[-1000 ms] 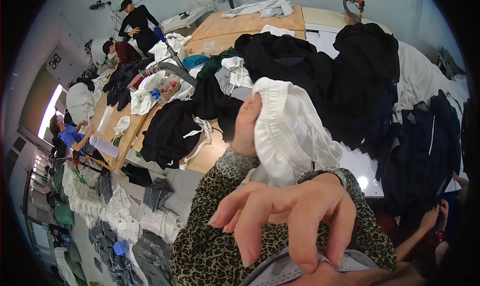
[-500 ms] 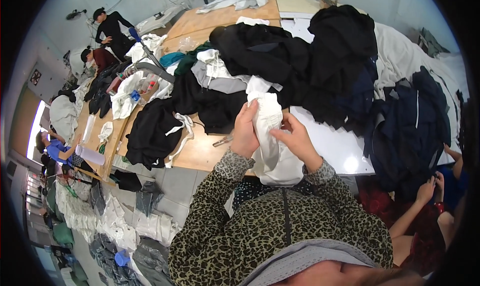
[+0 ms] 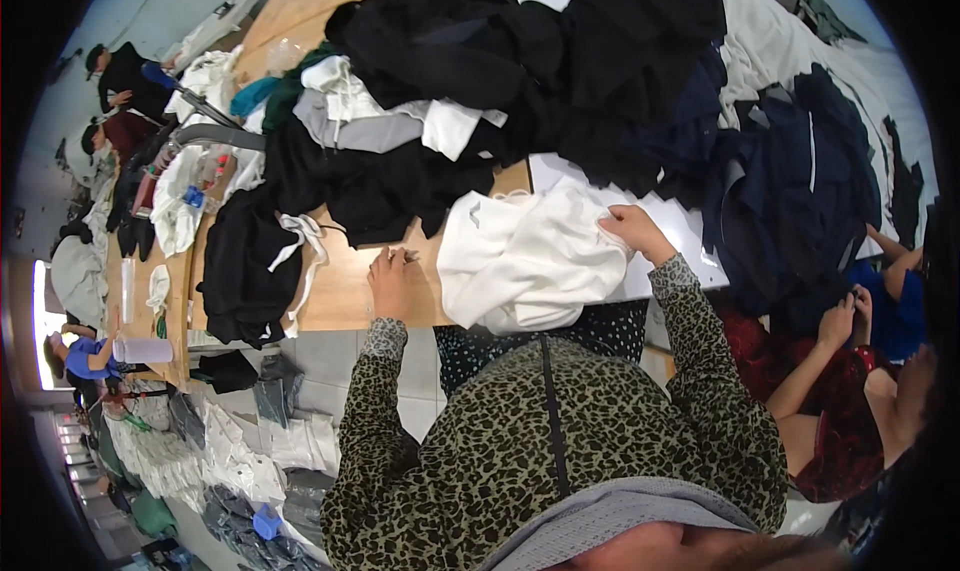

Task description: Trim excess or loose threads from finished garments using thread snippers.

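A white garment [image 3: 535, 256] lies bunched over the table's front edge, right in front of me. My right hand [image 3: 640, 233] pinches its upper right edge between thumb and fingers. Left of the garment, my left hand [image 3: 390, 281] rests low over the wooden table top [image 3: 335, 296], fingers curled down on a small metal tool that looks like thread snips [image 3: 411, 256]; most of the tool is hidden under the fingertips. Beside that hand, a black garment [image 3: 250, 266] with white ties [image 3: 302, 241] lies on the table.
Piled black garments [image 3: 440, 51] cover the far side, with a grey and white piece [image 3: 360, 121] among them. A navy garment [image 3: 795, 171] hangs at the right, near a co-worker's hands [image 3: 845, 316]. Wrapped bundles [image 3: 240, 451] lie on the floor at left.
The white garment has gone from my raised hands down onto the table, spread wider. My left hand has let it go and moved left to the metal tool. The view has shifted.
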A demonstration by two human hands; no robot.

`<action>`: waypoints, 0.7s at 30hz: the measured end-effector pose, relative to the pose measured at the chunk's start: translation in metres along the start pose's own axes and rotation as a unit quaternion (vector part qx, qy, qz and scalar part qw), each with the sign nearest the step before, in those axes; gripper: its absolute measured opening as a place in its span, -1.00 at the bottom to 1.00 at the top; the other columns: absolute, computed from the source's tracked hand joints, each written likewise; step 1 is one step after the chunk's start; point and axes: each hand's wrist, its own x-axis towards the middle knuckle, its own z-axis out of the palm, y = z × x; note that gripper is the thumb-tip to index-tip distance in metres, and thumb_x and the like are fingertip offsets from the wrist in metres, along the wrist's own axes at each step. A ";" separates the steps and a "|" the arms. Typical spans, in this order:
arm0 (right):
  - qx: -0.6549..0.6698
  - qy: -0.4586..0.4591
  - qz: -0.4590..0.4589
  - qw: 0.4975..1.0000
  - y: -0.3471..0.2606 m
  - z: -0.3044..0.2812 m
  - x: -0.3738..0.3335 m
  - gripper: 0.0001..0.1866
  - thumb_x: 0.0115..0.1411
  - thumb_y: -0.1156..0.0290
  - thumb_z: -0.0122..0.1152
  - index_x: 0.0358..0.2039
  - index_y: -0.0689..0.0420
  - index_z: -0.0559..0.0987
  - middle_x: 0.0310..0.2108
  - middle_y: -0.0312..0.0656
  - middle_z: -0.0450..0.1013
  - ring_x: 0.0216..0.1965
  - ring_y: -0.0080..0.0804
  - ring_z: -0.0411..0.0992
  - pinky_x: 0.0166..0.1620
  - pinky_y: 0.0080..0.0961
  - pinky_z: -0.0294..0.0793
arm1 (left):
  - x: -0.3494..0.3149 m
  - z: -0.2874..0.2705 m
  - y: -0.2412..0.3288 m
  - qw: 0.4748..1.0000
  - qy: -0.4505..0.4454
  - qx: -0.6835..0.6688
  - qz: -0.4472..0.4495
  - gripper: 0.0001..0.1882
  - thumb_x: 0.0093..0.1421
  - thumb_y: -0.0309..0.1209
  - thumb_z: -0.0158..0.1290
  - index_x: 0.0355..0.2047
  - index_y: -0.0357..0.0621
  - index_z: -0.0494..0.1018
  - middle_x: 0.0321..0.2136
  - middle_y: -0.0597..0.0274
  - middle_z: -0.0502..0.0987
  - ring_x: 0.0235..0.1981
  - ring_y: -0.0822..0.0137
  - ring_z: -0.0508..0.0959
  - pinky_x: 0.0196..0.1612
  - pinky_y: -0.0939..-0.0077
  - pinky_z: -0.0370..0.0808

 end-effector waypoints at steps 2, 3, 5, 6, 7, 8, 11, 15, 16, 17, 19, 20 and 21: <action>0.056 0.000 0.020 0.998 0.014 0.004 -0.006 -0.73 0.07 0.30 0.21 -0.38 0.30 0.56 -0.53 -0.23 0.49 -0.47 -0.53 0.39 -0.36 -0.55 0.37 | 0.000 0.005 -0.008 0.998 0.018 -0.059 -0.007 -0.56 0.05 -0.46 0.11 -0.02 -0.21 0.37 0.01 -0.10 0.35 0.01 -0.04 0.33 0.02 0.17 0.30; 0.090 0.022 0.027 0.995 0.014 0.007 -0.009 -0.75 0.07 0.32 0.21 -0.37 0.29 0.56 -0.50 -0.24 0.49 -0.45 -0.54 0.40 -0.35 -0.57 0.38 | 0.001 0.005 -0.015 0.996 0.038 -0.080 0.001 -0.56 0.04 -0.48 0.11 -0.03 -0.23 0.38 -0.02 -0.09 0.38 -0.01 -0.02 0.34 0.00 0.19 0.31; 0.123 0.045 0.039 0.991 0.016 0.010 -0.009 -0.76 0.07 0.35 0.21 -0.35 0.28 0.56 -0.48 -0.26 0.49 -0.44 -0.55 0.41 -0.33 -0.58 0.40 | 0.003 0.006 -0.025 0.997 0.034 -0.071 0.020 -0.59 0.00 -0.50 0.13 -0.09 -0.27 0.43 -0.13 -0.04 0.44 -0.08 -0.01 0.36 -0.04 0.20 0.35; 0.202 0.025 0.061 0.977 0.017 0.009 -0.007 -0.75 0.09 0.37 0.21 -0.30 0.29 0.55 -0.42 -0.24 0.50 -0.42 -0.55 0.43 -0.32 -0.61 0.41 | 0.006 0.004 -0.025 0.996 0.015 -0.089 -0.013 -0.62 0.00 -0.50 0.13 -0.12 -0.28 0.45 -0.19 -0.01 0.46 -0.11 0.01 0.36 -0.06 0.21 0.35; 0.280 0.005 0.083 0.957 0.017 0.008 -0.005 -0.74 0.10 0.38 0.21 -0.26 0.30 0.55 -0.36 -0.23 0.51 -0.39 -0.55 0.44 -0.30 -0.64 0.42 | 0.010 0.003 -0.024 0.993 -0.002 -0.106 -0.046 -0.65 -0.01 -0.49 0.14 -0.16 -0.28 0.48 -0.26 0.02 0.48 -0.13 0.03 0.36 -0.08 0.22 0.35; 0.347 -0.017 0.095 0.933 0.017 0.005 -0.003 -0.71 0.14 0.39 0.18 -0.18 0.32 0.52 -0.28 -0.18 0.52 -0.33 -0.54 0.47 -0.24 -0.65 0.44 | 0.013 0.001 -0.023 0.995 -0.005 -0.088 -0.053 -0.71 -0.02 -0.49 0.15 -0.25 -0.29 0.51 -0.35 0.07 0.50 -0.21 0.04 0.39 -0.13 0.22 0.38; 0.443 -0.096 0.150 0.878 -0.028 0.001 -0.008 -0.69 0.15 0.41 0.17 -0.14 0.33 0.50 -0.24 -0.17 0.52 -0.26 -0.49 0.49 -0.15 -0.63 0.46 | 0.011 -0.007 -0.033 0.996 -0.065 -0.048 -0.046 -0.82 0.03 -0.49 0.13 -0.33 -0.31 0.50 -0.44 0.11 0.49 -0.36 0.14 0.46 -0.26 0.30 0.43; 0.395 -0.122 -0.054 0.909 -0.067 -0.022 -0.009 -0.74 0.07 0.57 0.06 -0.19 0.30 0.53 -0.26 -0.22 0.52 -0.25 -0.50 0.48 -0.11 -0.61 0.43 | 0.013 -0.031 0.000 0.820 -0.011 -0.538 -0.194 -0.89 0.20 -0.44 0.01 -0.35 -0.23 0.38 -0.56 0.27 0.43 -0.56 0.48 0.45 -0.54 0.61 0.36; 0.390 -0.143 -0.057 0.908 -0.084 -0.032 -0.015 -0.73 0.05 0.59 0.03 -0.21 0.31 0.53 -0.27 -0.22 0.52 -0.24 -0.52 0.48 -0.12 -0.62 0.43 | 0.023 -0.056 0.024 0.802 -0.039 -0.569 -0.180 -0.91 0.21 -0.44 -0.01 -0.33 -0.20 0.36 -0.55 0.29 0.42 -0.57 0.52 0.42 -0.56 0.64 0.32; 0.384 -0.172 -0.062 0.905 -0.104 -0.034 -0.018 -0.73 0.03 0.62 0.01 -0.22 0.31 0.54 -0.28 -0.23 0.52 -0.24 -0.53 0.47 -0.13 -0.63 0.42 | 0.032 -0.088 0.045 0.783 -0.060 -0.595 -0.171 -0.91 0.22 -0.45 -0.03 -0.32 -0.18 0.33 -0.54 0.32 0.41 -0.59 0.55 0.39 -0.58 0.67 0.28; 0.328 -0.240 -0.084 0.910 -0.138 -0.032 -0.026 -0.67 -0.04 0.63 -0.04 -0.21 0.35 0.52 -0.30 -0.25 0.51 -0.29 -0.58 0.45 -0.15 -0.66 0.41 | 0.045 -0.110 0.068 0.719 -0.054 -0.680 -0.130 -0.94 0.18 -0.50 -0.03 -0.35 -0.18 0.32 -0.56 0.36 0.37 -0.63 0.58 0.32 -0.61 0.69 0.18; 0.289 -0.268 -0.095 0.914 -0.153 -0.031 -0.031 -0.65 -0.06 0.63 -0.06 -0.21 0.36 0.52 -0.31 -0.26 0.51 -0.31 -0.60 0.44 -0.16 -0.67 0.41 | 0.053 -0.116 0.081 0.695 -0.055 -0.711 -0.095 -0.95 0.17 -0.52 -0.03 -0.35 -0.18 0.32 -0.57 0.38 0.36 -0.64 0.59 0.29 -0.62 0.69 0.16; 0.259 -0.271 -0.091 0.923 -0.167 -0.027 -0.036 -0.65 -0.08 0.61 -0.07 -0.23 0.37 0.52 -0.33 -0.28 0.50 -0.34 -0.62 0.42 -0.18 -0.68 0.40 | 0.061 -0.120 0.092 0.686 -0.078 -0.720 -0.072 -0.82 0.13 -0.54 -0.02 -0.22 -0.23 0.37 -0.57 0.41 0.36 -0.63 0.61 0.29 -0.61 0.71 0.15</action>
